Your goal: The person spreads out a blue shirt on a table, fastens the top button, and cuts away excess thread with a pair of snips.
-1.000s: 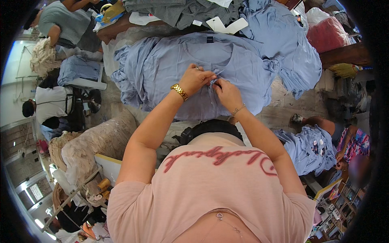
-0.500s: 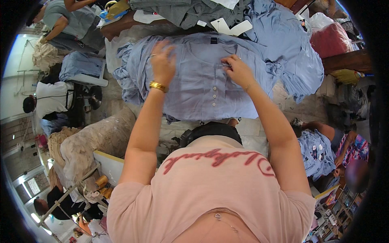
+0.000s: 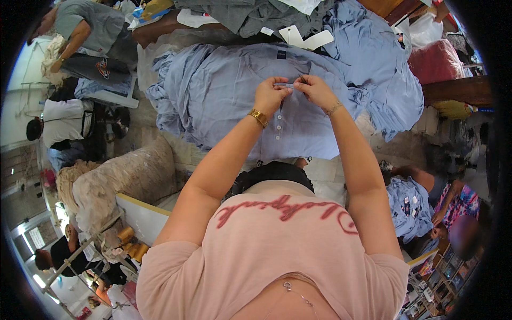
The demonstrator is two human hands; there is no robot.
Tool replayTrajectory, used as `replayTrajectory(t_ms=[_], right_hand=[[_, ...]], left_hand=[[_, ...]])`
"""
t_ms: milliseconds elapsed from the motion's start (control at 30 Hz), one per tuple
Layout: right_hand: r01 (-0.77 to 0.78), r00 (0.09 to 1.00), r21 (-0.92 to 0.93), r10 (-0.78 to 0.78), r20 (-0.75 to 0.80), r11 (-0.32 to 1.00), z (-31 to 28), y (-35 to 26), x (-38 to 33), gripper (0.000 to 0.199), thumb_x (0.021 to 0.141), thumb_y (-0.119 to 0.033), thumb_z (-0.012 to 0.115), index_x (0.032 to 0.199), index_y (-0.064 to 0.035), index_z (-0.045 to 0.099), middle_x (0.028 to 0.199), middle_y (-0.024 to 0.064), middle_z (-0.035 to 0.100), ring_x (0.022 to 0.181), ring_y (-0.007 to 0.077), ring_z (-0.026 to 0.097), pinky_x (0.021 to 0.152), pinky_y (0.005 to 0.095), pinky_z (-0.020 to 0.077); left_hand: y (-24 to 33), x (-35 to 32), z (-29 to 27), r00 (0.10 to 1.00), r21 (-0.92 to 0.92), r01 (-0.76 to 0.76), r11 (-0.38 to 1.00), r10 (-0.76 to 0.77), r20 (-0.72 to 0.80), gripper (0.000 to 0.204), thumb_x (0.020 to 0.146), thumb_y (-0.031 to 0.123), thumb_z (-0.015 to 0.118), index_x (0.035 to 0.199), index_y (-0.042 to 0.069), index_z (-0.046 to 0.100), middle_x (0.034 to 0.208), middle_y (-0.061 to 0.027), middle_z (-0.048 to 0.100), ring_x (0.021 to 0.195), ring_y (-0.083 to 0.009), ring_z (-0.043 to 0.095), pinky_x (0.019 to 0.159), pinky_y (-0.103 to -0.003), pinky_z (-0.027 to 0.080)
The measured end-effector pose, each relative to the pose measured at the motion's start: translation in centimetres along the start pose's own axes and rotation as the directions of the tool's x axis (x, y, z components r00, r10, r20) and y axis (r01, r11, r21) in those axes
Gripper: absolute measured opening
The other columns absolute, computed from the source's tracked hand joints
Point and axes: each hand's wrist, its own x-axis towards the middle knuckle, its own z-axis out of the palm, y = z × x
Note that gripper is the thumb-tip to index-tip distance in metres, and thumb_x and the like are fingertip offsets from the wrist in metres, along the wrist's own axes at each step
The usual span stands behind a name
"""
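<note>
A light blue buttoned shirt (image 3: 234,106) lies spread before me, its dark neck label (image 3: 281,55) at the far side and white buttons (image 3: 278,128) down the front. My left hand (image 3: 272,96) and my right hand (image 3: 316,93) meet above the neckline, fingers closed in a pinch. Between their fingertips a narrow light blue edge of the shirt shows, slightly raised. A thin dark sliver appears by my right fingers; I cannot make out what it is.
Beyond the shirt are dark grey garments (image 3: 250,21) and white card tags (image 3: 304,38). More blue garments (image 3: 373,80) heap at the right, near a red wrapped bundle (image 3: 436,61). A large wrapped roll (image 3: 128,173) lies at left. Other people work on both sides.
My left hand has moved right and nearer, from the shirt's left side to meet my right hand. Both hands have closed on the neckline edge, which they lift a little.
</note>
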Motion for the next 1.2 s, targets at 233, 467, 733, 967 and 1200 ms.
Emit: replayTrajectory(t_ms=[233,467,733,967,1200], right_hand=[[-0.015,1.0,0.141,0.016,-0.009,0.99,0.2,0.2,-1.0,0.015,0.082,-0.019,0.059,0.085,-0.0044,0.058,0.064,-0.0065,0.047,0.051,0.0015,0.036,0.043,0.0174,0.0282],[0.11,0.992,0.054,-0.107,-0.065,0.992,0.8,-0.5,-1.8,0.014,0.081,-0.017,0.06,0.086,-0.0048,0.06,0.068,-0.006,0.05,0.056,0.002,0.038,0.049,0.0172,0.0309],[0.236,0.964,-0.042,-0.239,-0.113,0.971,0.8,0.0,-2.3,0.014,0.08,-0.015,0.059,0.088,-0.0033,0.06,0.074,-0.0022,0.053,0.064,0.0068,0.044,0.059,0.0207,0.0367],[0.232,0.963,-0.362,-0.266,-0.045,0.903,0.4,-1.9,-1.8,0.021,0.079,-0.019,0.056,0.09,-0.0014,0.059,0.08,0.0123,0.057,0.073,0.0246,0.054,0.067,0.0323,0.0427],[0.161,0.934,-0.504,-0.295,-0.199,0.849,2.3,-0.6,0.2,0.024,0.083,-0.024,0.051,0.085,-0.0011,0.057,0.086,0.0158,0.057,0.083,0.0328,0.054,0.07,0.0385,0.0424]], left_hand=[[0.4,-0.7,-0.4,0.998,-0.179,0.053,0.982,-0.045,0.05,0.032,0.072,0.002,0.065,0.101,0.0,0.053,0.077,-0.0042,0.06,0.061,-0.0073,0.052,0.054,-0.02,0.041],[1.4,-0.7,-0.4,0.991,-0.205,0.136,0.969,-0.136,0.016,0.026,0.072,0.005,0.061,0.097,0.004,0.055,0.074,0.0002,0.054,0.063,-0.0086,0.05,0.056,-0.023,0.04],[1.0,-0.4,0.0,0.993,-0.318,0.11,0.941,-0.119,-0.008,0.033,0.067,-0.001,0.065,0.097,0.001,0.052,0.074,-0.002,0.055,0.068,-0.0104,0.053,0.06,-0.022,0.043],[0.9,-0.8,-0.2,0.989,0.011,-0.146,0.989,0.146,-0.033,0.042,0.066,0.0,0.07,0.101,0.002,0.047,0.092,-0.0074,0.051,0.075,-0.011,0.056,0.067,-0.023,0.047],[0.5,-0.7,-0.1,0.925,0.223,-0.367,0.903,0.38,-0.019,0.04,0.064,-0.005,0.066,0.099,0.003,0.049,0.096,-0.0074,0.048,0.08,-0.0135,0.058,0.066,-0.023,0.048]])
